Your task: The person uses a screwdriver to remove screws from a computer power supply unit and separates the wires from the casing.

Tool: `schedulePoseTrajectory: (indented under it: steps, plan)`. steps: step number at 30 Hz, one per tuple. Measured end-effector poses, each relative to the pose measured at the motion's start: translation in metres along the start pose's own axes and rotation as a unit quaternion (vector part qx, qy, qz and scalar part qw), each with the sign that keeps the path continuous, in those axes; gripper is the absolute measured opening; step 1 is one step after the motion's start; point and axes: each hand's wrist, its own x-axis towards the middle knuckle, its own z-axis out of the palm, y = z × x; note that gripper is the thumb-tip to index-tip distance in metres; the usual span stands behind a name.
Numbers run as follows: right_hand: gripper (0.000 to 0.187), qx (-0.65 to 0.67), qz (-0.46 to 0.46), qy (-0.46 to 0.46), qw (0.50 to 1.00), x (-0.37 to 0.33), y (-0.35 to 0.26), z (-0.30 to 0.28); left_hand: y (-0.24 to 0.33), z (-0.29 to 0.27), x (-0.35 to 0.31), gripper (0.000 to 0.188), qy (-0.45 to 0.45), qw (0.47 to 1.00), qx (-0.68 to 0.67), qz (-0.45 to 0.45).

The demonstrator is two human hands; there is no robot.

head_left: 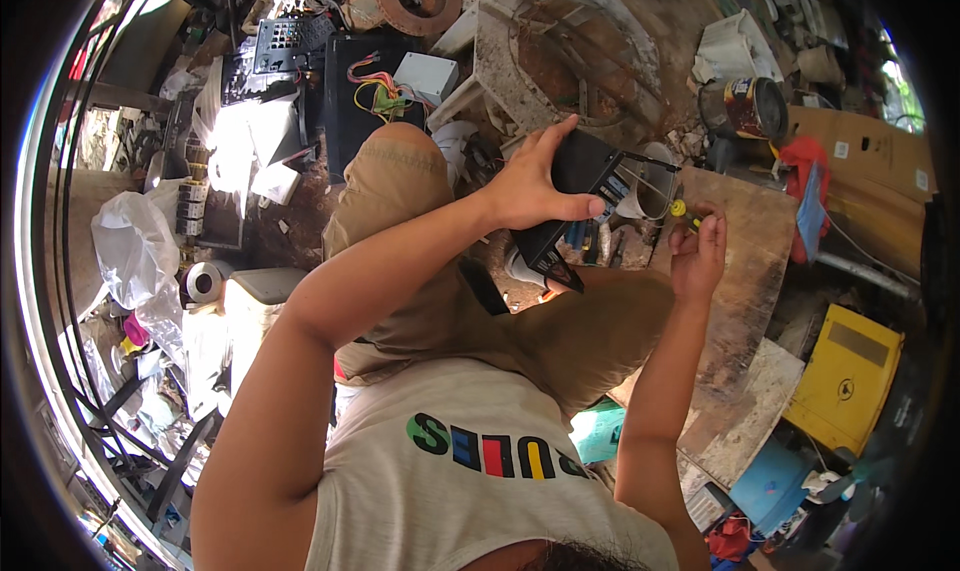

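My left hand (535, 183) is wrapped round a black casing (582, 159), thumb along its near face and fingers over the far side. The casing is boxy, with slotted ends and a thin open frame at its right; it is tilted above my knees. To its right, my right hand (699, 254) is closed round a screwdriver (682, 211) with a yellow handle. Its thin shaft points up and left toward the frame. I cannot tell whether the tip touches. Several hand tools (592, 243) lie below the casing, partly hidden by it.
A wooden board (735, 271) lies by my right arm. Beyond are a round concrete-like frame (490, 61), a paint can (745, 108) and a cardboard box (860, 161). A metal power supply box with coloured wires (427, 77) sits at far left; a yellow case (843, 379) lies right.
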Motion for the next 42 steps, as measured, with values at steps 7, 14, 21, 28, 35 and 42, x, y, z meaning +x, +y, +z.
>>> schedulePoseTrajectory:
  steps: [7,14,21,28,35,42]
  plan:
    - [0.029,0.023,-0.058,-0.018,0.998,0.001,0.004,-0.004,0.008,-0.004,-0.004,0.129,-0.028,0.999,0.039,-0.016]
    - [0.032,-0.037,0.01,-0.016,0.999,0.008,-0.009,0.0,-0.002,-0.004,-0.002,0.127,-0.025,0.999,0.03,-0.01]
    - [0.037,-0.191,0.042,0.107,0.975,0.013,-0.009,0.003,0.0,-0.017,0.04,0.122,-0.061,0.989,-0.107,-0.08]
    - [0.043,-0.112,0.151,0.088,0.978,0.022,0.026,0.011,-0.019,-0.037,0.138,0.091,-0.245,0.93,-0.141,-0.235]
    - [0.036,-0.083,0.11,0.117,0.984,0.035,0.058,0.005,-0.019,-0.037,0.17,0.065,-0.23,0.913,-0.136,-0.308]
    - [0.038,-0.23,0.079,0.099,0.965,0.039,0.063,-0.004,0.023,-0.021,0.164,0.047,-0.115,0.977,0.05,-0.174]
